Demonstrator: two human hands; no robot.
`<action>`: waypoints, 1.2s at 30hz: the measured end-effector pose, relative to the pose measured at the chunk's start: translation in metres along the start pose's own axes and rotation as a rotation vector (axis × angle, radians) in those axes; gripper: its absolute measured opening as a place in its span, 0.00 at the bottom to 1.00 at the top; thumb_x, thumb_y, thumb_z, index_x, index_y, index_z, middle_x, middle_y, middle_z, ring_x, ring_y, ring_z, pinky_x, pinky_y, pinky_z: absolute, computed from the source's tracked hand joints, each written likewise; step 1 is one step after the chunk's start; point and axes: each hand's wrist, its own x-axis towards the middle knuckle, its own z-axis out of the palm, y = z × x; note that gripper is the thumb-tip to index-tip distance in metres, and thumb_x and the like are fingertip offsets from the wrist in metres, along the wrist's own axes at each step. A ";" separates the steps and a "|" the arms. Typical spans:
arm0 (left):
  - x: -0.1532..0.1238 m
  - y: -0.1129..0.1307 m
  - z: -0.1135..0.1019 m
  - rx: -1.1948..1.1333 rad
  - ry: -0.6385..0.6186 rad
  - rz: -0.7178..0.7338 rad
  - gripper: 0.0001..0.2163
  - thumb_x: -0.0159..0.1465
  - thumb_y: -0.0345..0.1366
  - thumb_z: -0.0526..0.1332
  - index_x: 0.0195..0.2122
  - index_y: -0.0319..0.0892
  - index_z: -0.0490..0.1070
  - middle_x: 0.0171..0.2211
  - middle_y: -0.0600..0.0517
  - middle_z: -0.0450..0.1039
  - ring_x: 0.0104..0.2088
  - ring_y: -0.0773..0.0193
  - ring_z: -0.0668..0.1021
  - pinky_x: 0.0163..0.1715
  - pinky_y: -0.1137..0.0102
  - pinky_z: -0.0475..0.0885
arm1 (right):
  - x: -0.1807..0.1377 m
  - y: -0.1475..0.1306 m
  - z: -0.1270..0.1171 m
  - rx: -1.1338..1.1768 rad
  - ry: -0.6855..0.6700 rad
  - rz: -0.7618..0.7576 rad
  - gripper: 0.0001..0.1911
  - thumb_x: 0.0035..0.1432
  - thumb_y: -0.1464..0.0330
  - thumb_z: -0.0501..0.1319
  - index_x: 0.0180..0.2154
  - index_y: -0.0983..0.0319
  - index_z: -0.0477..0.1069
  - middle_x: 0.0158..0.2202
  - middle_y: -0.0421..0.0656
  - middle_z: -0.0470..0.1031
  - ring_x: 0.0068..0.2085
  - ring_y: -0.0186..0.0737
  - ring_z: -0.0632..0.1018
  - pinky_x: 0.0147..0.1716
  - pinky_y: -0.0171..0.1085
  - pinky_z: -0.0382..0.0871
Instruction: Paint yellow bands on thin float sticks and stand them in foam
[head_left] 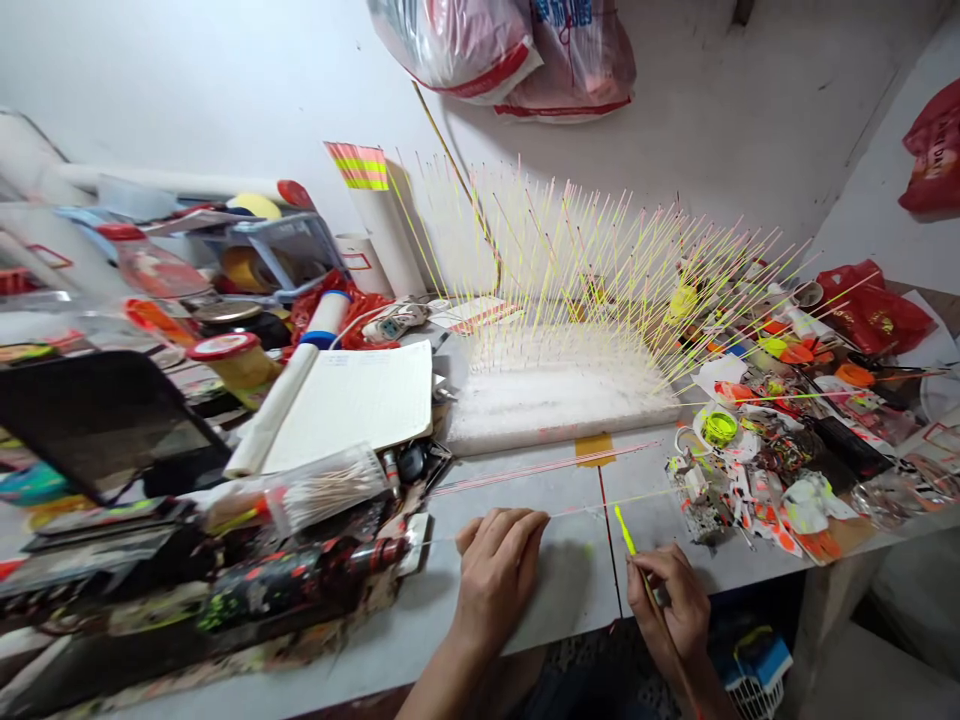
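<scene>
**Hands apart at the tabletop edge, neon-tipped stick in the right**

The left hand point(495, 580) lay palm down on the pale tabletop point(517, 590), its fingers curled beside or over a long thin rod point(600, 510) that ran across the surface; whether it gripped the rod, I could not tell. The right hand point(670, 610) was well apart from it and pinched a slim neon-yellow stick point(627, 530), the bright end angled up and away from the fingers. A red line was drawn across the tabletop between the hands.

Beyond them sat a white foam block point(562, 395), crowded with upright thin painted sticks point(585, 260) in yellow and pink. A strip of yellow tape point(595, 449) marked the tabletop just in front of the block. To the right lay paint-spattered scraps point(772, 490) and a small neon-green ring point(720, 428). To the left were an open notebook point(352, 410), a clear tube of wooden sticks point(326, 488), a roll of tape point(236, 362) and a dark tablet point(105, 425). Red-trimmed plastic bags point(502, 55) hung on the wall above.
</scene>
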 end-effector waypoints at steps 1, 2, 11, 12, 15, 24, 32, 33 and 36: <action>0.000 0.000 0.000 0.002 0.002 0.000 0.06 0.67 0.26 0.58 0.39 0.43 0.70 0.31 0.55 0.76 0.32 0.68 0.76 0.38 0.68 0.63 | 0.001 -0.002 0.001 0.005 -0.003 -0.008 0.09 0.63 0.78 0.60 0.42 0.59 0.71 0.31 0.39 0.76 0.29 0.33 0.73 0.26 0.31 0.69; 0.000 0.000 0.000 0.004 0.003 -0.001 0.06 0.67 0.26 0.58 0.39 0.44 0.70 0.31 0.55 0.76 0.32 0.68 0.76 0.38 0.68 0.63 | 0.001 -0.005 0.003 0.010 -0.007 -0.012 0.09 0.63 0.78 0.60 0.42 0.59 0.71 0.31 0.39 0.76 0.29 0.33 0.73 0.26 0.31 0.69; -0.001 0.002 -0.001 -0.015 -0.001 -0.031 0.06 0.67 0.26 0.58 0.39 0.45 0.71 0.31 0.55 0.77 0.31 0.68 0.77 0.38 0.68 0.62 | 0.004 -0.016 0.016 0.001 -0.052 -0.005 0.07 0.65 0.76 0.59 0.42 0.59 0.71 0.30 0.39 0.76 0.28 0.34 0.73 0.26 0.33 0.71; -0.001 0.002 -0.001 -0.018 -0.002 -0.034 0.06 0.67 0.26 0.58 0.39 0.45 0.70 0.31 0.55 0.77 0.31 0.68 0.77 0.38 0.68 0.62 | 0.004 -0.015 0.017 -0.003 -0.061 -0.004 0.08 0.65 0.76 0.59 0.42 0.59 0.71 0.30 0.39 0.76 0.29 0.35 0.74 0.26 0.33 0.72; -0.001 0.003 0.000 -0.024 0.007 -0.037 0.06 0.67 0.26 0.58 0.39 0.44 0.70 0.31 0.55 0.77 0.31 0.68 0.77 0.38 0.68 0.62 | 0.002 -0.013 0.018 -0.006 -0.091 -0.001 0.08 0.65 0.76 0.59 0.43 0.59 0.71 0.31 0.40 0.77 0.30 0.35 0.75 0.28 0.34 0.73; -0.002 0.004 0.000 -0.044 0.008 -0.051 0.06 0.67 0.26 0.58 0.39 0.44 0.70 0.31 0.55 0.77 0.32 0.68 0.76 0.39 0.68 0.62 | -0.003 -0.008 0.019 0.002 -0.090 0.019 0.08 0.65 0.75 0.59 0.43 0.58 0.72 0.31 0.39 0.76 0.30 0.35 0.74 0.29 0.34 0.73; -0.003 0.003 0.001 -0.044 0.023 -0.054 0.06 0.67 0.26 0.58 0.39 0.44 0.70 0.31 0.55 0.77 0.32 0.69 0.76 0.39 0.68 0.61 | -0.007 -0.006 0.015 0.019 -0.060 0.058 0.07 0.65 0.75 0.59 0.42 0.59 0.72 0.30 0.39 0.74 0.28 0.34 0.73 0.25 0.32 0.70; -0.003 0.003 0.001 -0.042 0.024 -0.056 0.06 0.67 0.26 0.58 0.39 0.44 0.71 0.31 0.55 0.77 0.32 0.69 0.76 0.40 0.68 0.61 | -0.007 -0.006 0.015 0.028 -0.059 0.061 0.08 0.65 0.76 0.60 0.42 0.58 0.72 0.30 0.39 0.74 0.28 0.34 0.73 0.25 0.33 0.70; -0.003 0.004 0.001 -0.034 0.024 -0.063 0.06 0.67 0.26 0.58 0.39 0.44 0.71 0.31 0.56 0.77 0.32 0.69 0.76 0.40 0.67 0.61 | -0.007 -0.009 0.016 0.071 -0.051 0.027 0.10 0.64 0.77 0.59 0.43 0.58 0.72 0.32 0.40 0.77 0.29 0.36 0.75 0.26 0.34 0.71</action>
